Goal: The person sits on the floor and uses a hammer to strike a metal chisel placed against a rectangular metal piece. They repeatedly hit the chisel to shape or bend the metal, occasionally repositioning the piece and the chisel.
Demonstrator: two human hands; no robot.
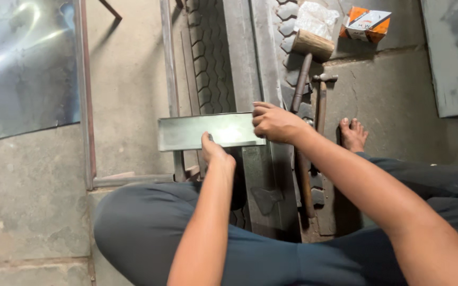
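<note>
The left hand [214, 150] pinches the near edge of a flat, grey rectangular sheet-metal strip [208, 131]; the right hand [274, 123] clamps its right end — fingers curled over, apparently. The strip lies across a steel rail [263, 79]; a wooden mallet [308, 53] and a steel hammer [322, 95] rest just beyond.

Materials: mostly sheet metal on bare concrete

Folded strip [208, 131]: thin sheet metal, smooth, dull grey sheen. Big sheet [22, 63] at 10 o'clock: glossy metal, mirror-like glare. Floor [128, 79]: rough matt concrete, cracked. Tyre tread [208, 58] at 12: matt black rubber, blocky pattern. Mallet [311, 45] at 1: raw wood head, worn. Hammer [322, 95]: steel head, wooden handle. Box [366, 24]: printed cardboard, orange and white. Trousers [149, 222]: matt grey cloth.
</note>
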